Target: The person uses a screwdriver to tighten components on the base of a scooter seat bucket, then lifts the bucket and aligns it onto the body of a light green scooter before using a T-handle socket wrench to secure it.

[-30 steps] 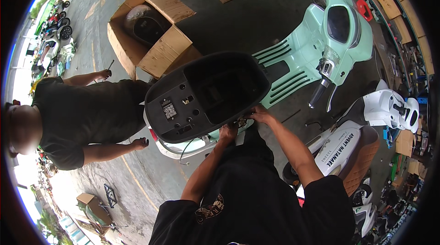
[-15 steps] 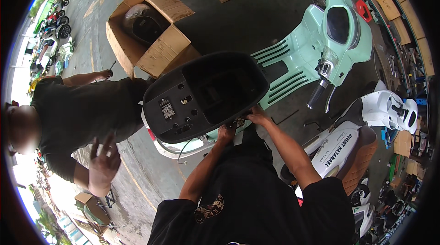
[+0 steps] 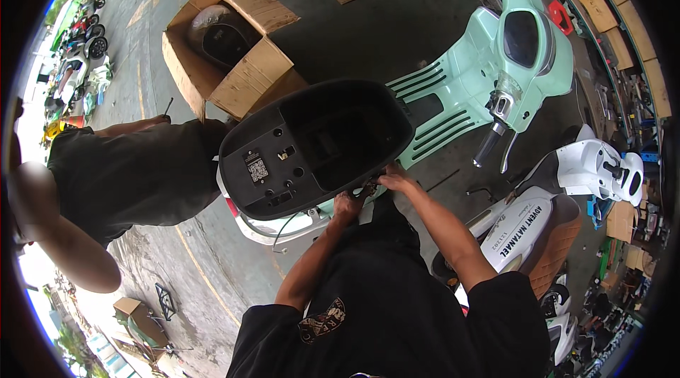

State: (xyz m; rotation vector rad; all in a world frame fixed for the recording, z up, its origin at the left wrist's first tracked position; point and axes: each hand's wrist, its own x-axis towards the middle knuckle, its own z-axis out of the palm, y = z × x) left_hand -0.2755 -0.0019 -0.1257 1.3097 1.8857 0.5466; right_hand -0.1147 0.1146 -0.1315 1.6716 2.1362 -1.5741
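A mint-green scooter (image 3: 453, 119) stands before me, with a black under-seat storage bucket (image 3: 265, 141) on its rear body. My left hand (image 3: 348, 206) is closed at the bucket's near side, just below its rim, around a small dark part I cannot identify. Close by on the right, my right hand (image 3: 395, 178) has its fingers curled in under the same rim. The bucket edge and the hand itself hide those fingertips. A thin dark cable (image 3: 285, 224) hangs from the scooter's side, left of my left hand.
A co-worker in dark clothes (image 3: 134, 173) is at the left by the scooter's rear, a thin tool (image 3: 169, 106) in one hand. Beyond the bucket sits an open cardboard box (image 3: 244, 88). At the right stand a white scooter (image 3: 513, 233) with a brown seat and loaded shelves (image 3: 616, 24).
The co-worker's near hand has swung from beside the scooter's rear up toward their head. My two hands stay at the bucket's side with only slight finger movement.
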